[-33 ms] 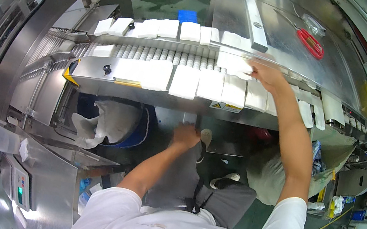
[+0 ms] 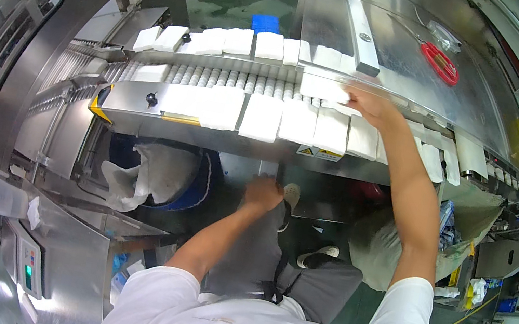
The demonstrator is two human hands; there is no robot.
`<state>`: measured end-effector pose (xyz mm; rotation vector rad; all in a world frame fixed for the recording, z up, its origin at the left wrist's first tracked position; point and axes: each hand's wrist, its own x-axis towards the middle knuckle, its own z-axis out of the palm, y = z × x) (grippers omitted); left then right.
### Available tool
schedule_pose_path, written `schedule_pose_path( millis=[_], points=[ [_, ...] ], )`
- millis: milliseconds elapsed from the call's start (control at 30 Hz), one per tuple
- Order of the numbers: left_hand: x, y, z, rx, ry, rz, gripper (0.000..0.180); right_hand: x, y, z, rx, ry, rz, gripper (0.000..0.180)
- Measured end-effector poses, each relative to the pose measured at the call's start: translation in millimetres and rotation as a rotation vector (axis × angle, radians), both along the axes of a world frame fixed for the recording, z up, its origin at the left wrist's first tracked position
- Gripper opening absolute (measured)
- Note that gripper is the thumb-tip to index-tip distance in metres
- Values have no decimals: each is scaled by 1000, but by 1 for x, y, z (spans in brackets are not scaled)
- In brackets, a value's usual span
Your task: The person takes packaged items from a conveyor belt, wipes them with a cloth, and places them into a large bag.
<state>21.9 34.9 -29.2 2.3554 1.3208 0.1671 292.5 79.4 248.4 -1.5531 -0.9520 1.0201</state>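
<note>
We identify the steel conveyor point(image 2: 181, 131) as the largest unit; it spans the view from side to side, with a smooth steel cover point(image 2: 396, 54) over its far right portion. Below it to the right, we find a pale sack point(image 2: 379, 252), with blue crumpled material point(image 2: 448, 226) near its upper right side; we cannot tell what the sack contains. Below to the left stands a blue bin point(image 2: 199, 189), in which a whitish sheet point(image 2: 168, 170) lies bunched and hangs out over the near left rim. A translucent tub point(image 2: 5, 197) sits at the far left; we cannot make out its contents. The left hand point(image 2: 264, 195) rests at the knee of the grey trousers point(image 2: 251, 251), too blurred for us to tell whether its fingers are curled or spread. The right hand point(image 2: 375, 106) grips the right end of a white pad point(image 2: 322, 88). We locate this pad above the roller lane point(image 2: 219, 77), beside the cover's near edge. Its long axis runs along the conveyor, free end pointing left, whereas the front-row pads point(image 2: 298, 121) point lengthwise across it.
</note>
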Motion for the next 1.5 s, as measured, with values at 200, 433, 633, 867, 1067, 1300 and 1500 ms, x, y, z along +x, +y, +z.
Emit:
schedule_pose_path(
  millis=[200, 433, 633, 867, 1067, 1300, 1500],
  points=[
    [-3, 8, -26, -79, -61, -75, 36, 34, 16, -14, -71, -1084, 87, 32],
    [-4, 5, -3, -93, -87, -59, 35, -18, 19, 0, -46, -941, 141, 46],
    [3, 1, 6, -118, -86, -32, 38, -42, 79, -28, -502, -1048, 412, 74],
    [-3, 3, 8, -79, -44, -38, 40, -43, 102, -40, -628, -1046, 316, 55],
    [-1, 7, -3, -35, -41, -47, 40, -11, 69, -36, -87, -518, 276, 35],
    [4, 3, -4, -55, 5, -73, 46, -4, 9, 39, 27, -29, -103, 28],
    [9, 0, 8, -100, 108, -56, 43, 2, 5, 26, 6, 75, -52, 31]
  ],
)
